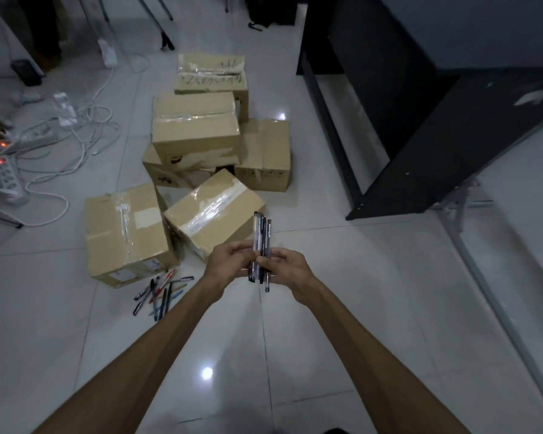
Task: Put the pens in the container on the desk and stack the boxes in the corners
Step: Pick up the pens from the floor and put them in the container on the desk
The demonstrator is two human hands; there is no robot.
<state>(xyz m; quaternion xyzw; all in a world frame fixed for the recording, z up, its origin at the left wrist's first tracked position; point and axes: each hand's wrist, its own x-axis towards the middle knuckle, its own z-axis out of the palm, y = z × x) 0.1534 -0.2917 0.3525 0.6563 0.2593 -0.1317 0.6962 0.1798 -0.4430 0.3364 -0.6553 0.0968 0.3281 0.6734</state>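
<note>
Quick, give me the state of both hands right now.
Left hand: closed on the bundle of pens.
Right hand: closed on the same bundle of pens, from the other side.

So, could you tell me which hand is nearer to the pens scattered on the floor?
Left. The left hand is up and right of the scattered pens; the right hand is farther right. Both hold a bundle of pens.

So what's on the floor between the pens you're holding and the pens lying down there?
Nothing but bare white floor tile, as the head view shows. The held pens sit between both hands, and the loose pens lie beside a box.
</note>
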